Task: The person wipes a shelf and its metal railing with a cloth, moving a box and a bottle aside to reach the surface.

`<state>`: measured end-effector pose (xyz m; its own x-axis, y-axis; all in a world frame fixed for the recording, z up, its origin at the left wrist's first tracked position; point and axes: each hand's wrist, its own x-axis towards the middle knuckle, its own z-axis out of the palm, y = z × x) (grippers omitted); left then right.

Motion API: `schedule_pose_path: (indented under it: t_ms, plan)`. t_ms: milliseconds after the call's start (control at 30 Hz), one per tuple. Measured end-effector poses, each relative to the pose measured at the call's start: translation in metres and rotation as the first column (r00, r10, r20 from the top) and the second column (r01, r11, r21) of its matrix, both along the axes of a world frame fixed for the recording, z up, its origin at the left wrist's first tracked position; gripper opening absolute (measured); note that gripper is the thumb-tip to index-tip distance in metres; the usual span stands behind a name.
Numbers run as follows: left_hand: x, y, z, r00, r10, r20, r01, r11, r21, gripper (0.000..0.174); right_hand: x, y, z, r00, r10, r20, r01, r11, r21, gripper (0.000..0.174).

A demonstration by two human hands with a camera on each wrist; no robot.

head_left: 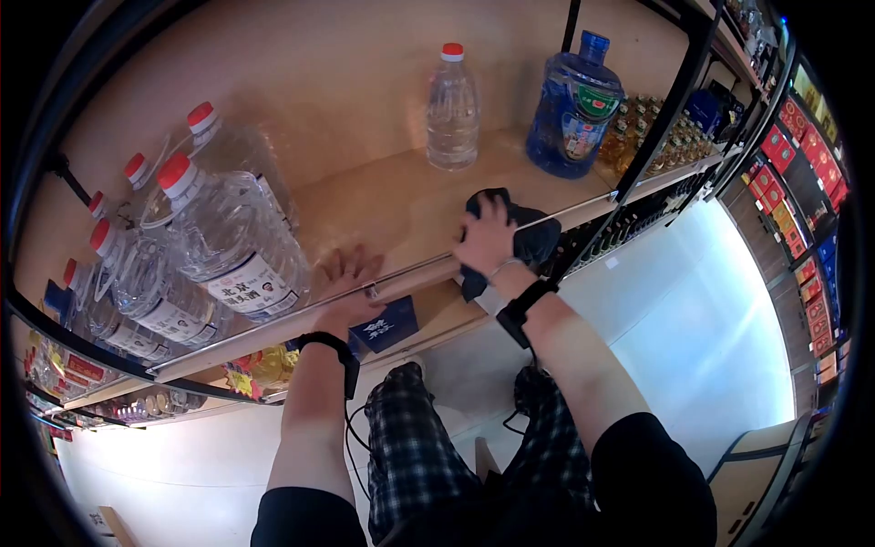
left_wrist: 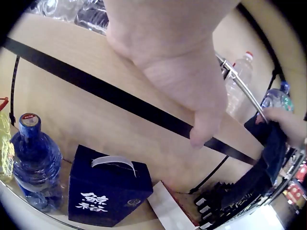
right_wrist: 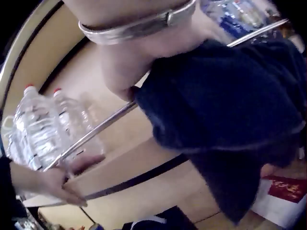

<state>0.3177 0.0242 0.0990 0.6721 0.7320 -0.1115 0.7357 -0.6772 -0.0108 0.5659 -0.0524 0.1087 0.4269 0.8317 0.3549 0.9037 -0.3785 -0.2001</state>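
My right hand (head_left: 486,235) holds a dark blue cloth (head_left: 536,242) at the shelf's front edge. In the right wrist view the cloth (right_wrist: 225,100) drapes over the thin metal rail (right_wrist: 96,132) and hangs down in front, hiding most of the fingers. My left hand (head_left: 346,283) rests on the shelf board (head_left: 365,205), fingers lying over its top. The left wrist view has that hand's thumb (left_wrist: 205,129) down over the front edge. Beside the left hand stands a big clear jug (head_left: 241,237) with a red cap and a white label.
More red-capped jugs (head_left: 164,292) crowd the shelf's left end. A clear bottle (head_left: 452,114) and a blue jug (head_left: 576,114) stand farther right, near many small amber bottles (head_left: 638,128). On the shelf below are a dark blue carton (left_wrist: 108,191) and a blue bottle (left_wrist: 36,165).
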Motion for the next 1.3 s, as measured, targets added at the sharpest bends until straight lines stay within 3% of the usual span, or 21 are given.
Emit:
schedule_pose_path:
  t_ms: [100,233,467,500,600,767,900,1067,1200,1300]
  plan:
    - [0.000,-0.004,0.010,1.000,0.008,-0.018,-0.009,1.000,-0.012,0.093,-0.048,0.012,0.001,0.995,0.089,0.047,-0.086,0.994,-0.065,0.035]
    - [0.001,-0.004,0.007,0.999,0.009,-0.051,-0.008,1.000,0.025,0.093,-0.067,0.017,-0.003,0.985,0.131,0.112,-0.132,0.991,-0.002,0.033]
    - [0.001,-0.004,0.010,0.998,0.009,-0.064,-0.007,1.000,0.030,0.092,-0.016,0.003,-0.013,0.900,0.398,0.180,-0.435,0.854,0.285,0.025]
    - [0.001,-0.003,0.009,0.998,0.005,-0.057,-0.004,1.000,0.030,0.092,-0.006,0.003,-0.014,0.881,0.397,0.259,-0.466,0.825,0.320,0.018]
    - [0.001,-0.004,0.010,0.999,0.016,-0.047,-0.015,1.000,0.015,0.092,0.029,-0.003,-0.022,0.843,0.455,0.288,-0.533,0.781,0.327,0.014]
    - [-0.001,-0.004,0.009,1.000,0.014,-0.024,-0.014,1.000,-0.010,0.091,0.060,-0.003,-0.022,0.897,0.320,0.305,-0.430,0.793,0.431,0.010]
    - [-0.001,-0.003,0.005,1.000,0.000,-0.027,0.000,1.000,-0.003,0.090,0.049,0.001,-0.021,0.927,0.257,0.272,-0.352,0.847,0.398,0.009]
    - [0.000,-0.004,0.012,0.999,0.014,-0.034,-0.015,1.000,-0.027,0.089,0.024,0.006,-0.024,0.923,0.218,0.317,-0.338,0.853,0.397,0.015]
    - [0.000,0.000,0.004,1.000,0.015,-0.010,-0.015,0.998,-0.063,0.087,-0.018,0.013,-0.013,0.959,0.193,0.207,-0.246,0.929,0.276,0.021]
    - [0.000,-0.002,0.004,1.000,0.013,-0.018,-0.014,0.999,-0.039,0.087,-0.052,0.022,-0.014,0.949,0.225,0.221,-0.277,0.930,0.244,0.025]
